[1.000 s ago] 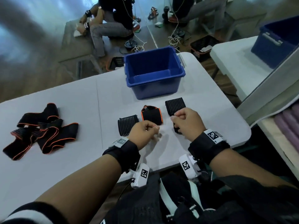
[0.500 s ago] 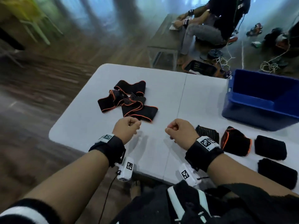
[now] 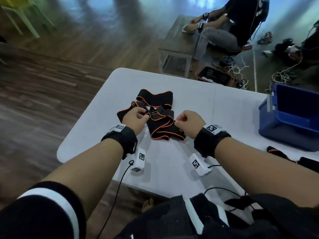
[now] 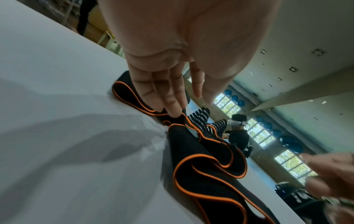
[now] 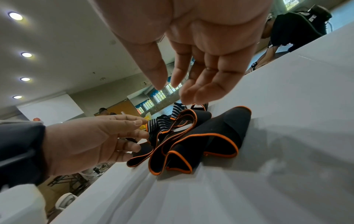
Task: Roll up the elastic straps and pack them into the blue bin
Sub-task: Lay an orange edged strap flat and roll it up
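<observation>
1. Both hands are over the loose pile of straps (image 3: 156,116), which lies near the left end of the white table (image 3: 172,169), a little way in from the left edge and the rounded near corner; bare tabletop lies between the pile and the near edge.
2. Left hand (image 3: 135,118) is at the pile's left side. In the left wrist view its fingers (image 4: 168,94) are stretched out and close together, tips touching an orange-trimmed edge, thumb apart from them, gripping nothing.
3. Right hand (image 3: 189,124) hovers at the pile's right side. In the right wrist view its fingers (image 5: 206,84) are loosely curved and spread from the thumb, just above the straps, holding nothing.
4. The blue bin (image 3: 291,121) sits at the right border of the head view, well apart from the pile, with open tabletop between.
5. Half a second ago both hands were closed fists near the table's front edge, short of the pile; now they have reached it and opened. The head view has swung left, so the bin is partly cut off.
6. Count: one bin, one tangled pile whose strap number I cannot tell, and two rolled straps (image 3: 276,152) visible near the right border, by the right forearm.
</observation>
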Demonstrator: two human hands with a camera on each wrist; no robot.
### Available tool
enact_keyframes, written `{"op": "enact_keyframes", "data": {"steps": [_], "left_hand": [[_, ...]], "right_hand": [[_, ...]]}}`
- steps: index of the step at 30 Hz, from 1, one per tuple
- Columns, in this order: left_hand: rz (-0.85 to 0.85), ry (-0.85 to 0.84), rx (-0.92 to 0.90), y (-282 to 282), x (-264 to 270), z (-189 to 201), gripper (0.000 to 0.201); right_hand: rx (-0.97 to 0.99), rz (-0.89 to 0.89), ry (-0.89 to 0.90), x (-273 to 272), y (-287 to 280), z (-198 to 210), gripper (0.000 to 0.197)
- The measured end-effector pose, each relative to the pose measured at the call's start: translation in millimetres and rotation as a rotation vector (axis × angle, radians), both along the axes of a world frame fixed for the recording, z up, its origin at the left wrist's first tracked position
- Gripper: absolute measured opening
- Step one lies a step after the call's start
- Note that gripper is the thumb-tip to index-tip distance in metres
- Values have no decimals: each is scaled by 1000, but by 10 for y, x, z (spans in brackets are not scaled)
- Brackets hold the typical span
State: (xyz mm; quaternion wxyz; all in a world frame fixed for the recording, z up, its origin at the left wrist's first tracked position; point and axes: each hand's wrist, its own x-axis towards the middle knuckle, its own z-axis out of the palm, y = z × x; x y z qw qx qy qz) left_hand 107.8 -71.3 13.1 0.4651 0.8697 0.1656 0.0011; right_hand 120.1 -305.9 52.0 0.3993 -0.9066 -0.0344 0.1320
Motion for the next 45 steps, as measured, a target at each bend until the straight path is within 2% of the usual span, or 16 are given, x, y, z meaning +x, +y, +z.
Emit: {"op": "enact_keyframes", "data": {"steps": [4, 6, 8, 11, 13, 16, 22, 25, 28, 33, 36, 39, 41, 43, 45], "left_hand": [[-150, 82, 30, -93, 180, -52, 60], [-201, 98, 78, -116, 270, -89, 67], [-256, 97, 147, -105, 353, -127, 54], [-274, 66, 182, -93, 429, -135, 16], [-282, 46, 159, -82, 446, -124, 5], [-269, 30, 102, -69, 411, -68, 5], [-213, -2, -50, 51, 191, 0, 10], [-173, -8, -88, 199, 53, 27, 15], [-105, -14, -173, 370, -90, 36, 10], [-69, -19, -236, 622, -248, 111, 10], [-42, -34, -247, 678, -319, 165, 20], [2, -53, -338, 684, -374, 206, 23], [19, -79, -399, 647, -408, 284, 20], [19, -123, -460, 576, -423, 429, 14], [31, -171, -488, 487, -390, 627, 11]], "right_hand": [[-2, -52, 3, 172, 122, -20, 11], [-6, -85, 9, 201, 143, -43, 12], [-5, -119, 4, 201, 157, -68, 10], [-11, -171, -14, 183, 181, -92, 9], [-27, -187, -27, 185, 201, -92, 13], [-88, -166, -49, 224, 273, -51, 21], [-143, -50, 3, 411, 638, -56, 52], [-246, 14, -4, 503, 844, -106, 37], [-346, 32, 29, 574, 1005, -164, 21], [-448, 124, 83, 613, 1154, -232, 26], [-472, 116, 104, 584, 1122, -268, 25], [-432, 47, 93, 533, 1039, -227, 18], [-373, 15, 60, 500, 938, -162, 20], [-222, -58, 7, 446, 820, -54, 20], [33, -165, -39, 415, 715, 114, 22]]}}
